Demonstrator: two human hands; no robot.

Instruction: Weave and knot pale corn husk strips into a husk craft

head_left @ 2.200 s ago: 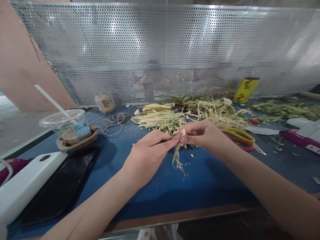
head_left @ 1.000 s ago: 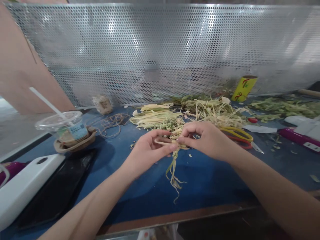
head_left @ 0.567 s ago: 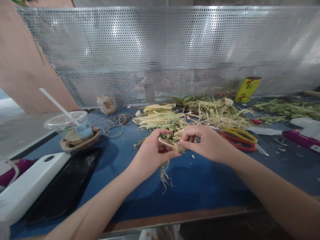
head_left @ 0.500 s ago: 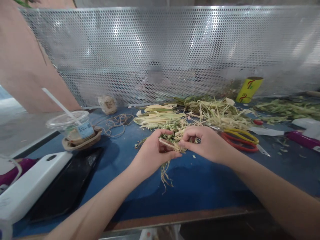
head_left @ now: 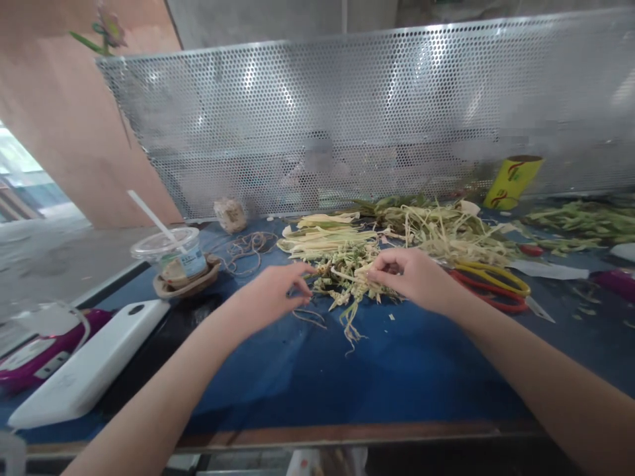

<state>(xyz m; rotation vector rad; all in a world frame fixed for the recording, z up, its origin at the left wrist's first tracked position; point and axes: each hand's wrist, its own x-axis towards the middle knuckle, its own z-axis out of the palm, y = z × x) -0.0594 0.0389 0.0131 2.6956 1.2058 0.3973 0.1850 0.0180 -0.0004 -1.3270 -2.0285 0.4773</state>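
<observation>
My left hand hovers left of a pile of pale green plant pieces, its fingers apart, with a thin strand near the fingertips. At the right side of that pile, my right hand pinches a pale piece between thumb and fingers; its exact shape is partly hidden. Thin roots trail from the pile's front onto the blue table. Behind it lie flat, pale yellow-green husks, with a heap of stripped fibres to their right.
Scissors with red and yellow handles lie right of my right hand. On the left are a lidded cup, tangled twine, a white power bank and a purple power strip. A yellow tube stands by the perforated screen.
My left hand has opened and moved left, away from my right hand. The pale stalk between them now rests on the pile. The view has shifted, moving the surroundings rightward.
</observation>
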